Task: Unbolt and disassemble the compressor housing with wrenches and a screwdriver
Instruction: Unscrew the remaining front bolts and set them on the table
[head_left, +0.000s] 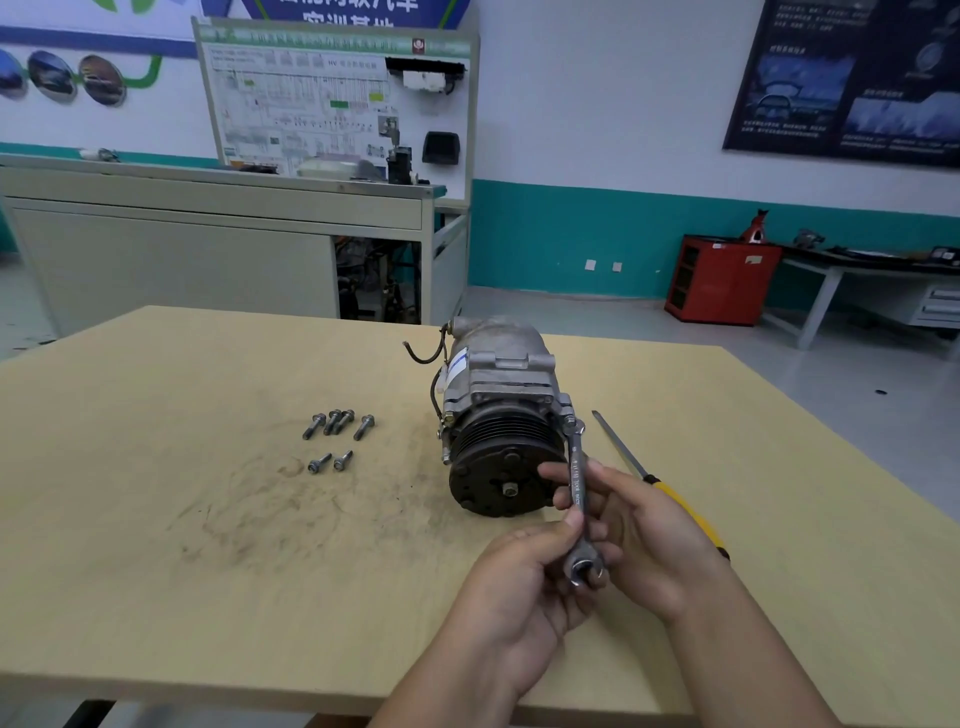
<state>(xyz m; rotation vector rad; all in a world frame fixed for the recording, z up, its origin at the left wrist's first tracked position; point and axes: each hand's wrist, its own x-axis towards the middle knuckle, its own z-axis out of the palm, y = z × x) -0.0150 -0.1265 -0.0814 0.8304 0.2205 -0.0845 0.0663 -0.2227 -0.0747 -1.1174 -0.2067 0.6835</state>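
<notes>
Left hand (519, 587): I pinch the wrench (576, 493) near its lower end. Right hand (654, 535): grips the shank. Wrench head: on the compressor (493, 410), centre frame, on the desk (156, 519). Loose bolts (365, 427): left of centre. Screwdriver (618, 447): right, partly behind my right hand.

The compressor (498, 395) housing looks like dull cast metal, the wrench (576, 483) shiny polished steel, and the table (208, 519) matt pale wood, grease-smudged.

Left hand (519, 587) and right hand (649, 535): both bare. Forearms bare up to the near edge. Fingernails short, plain.
</notes>
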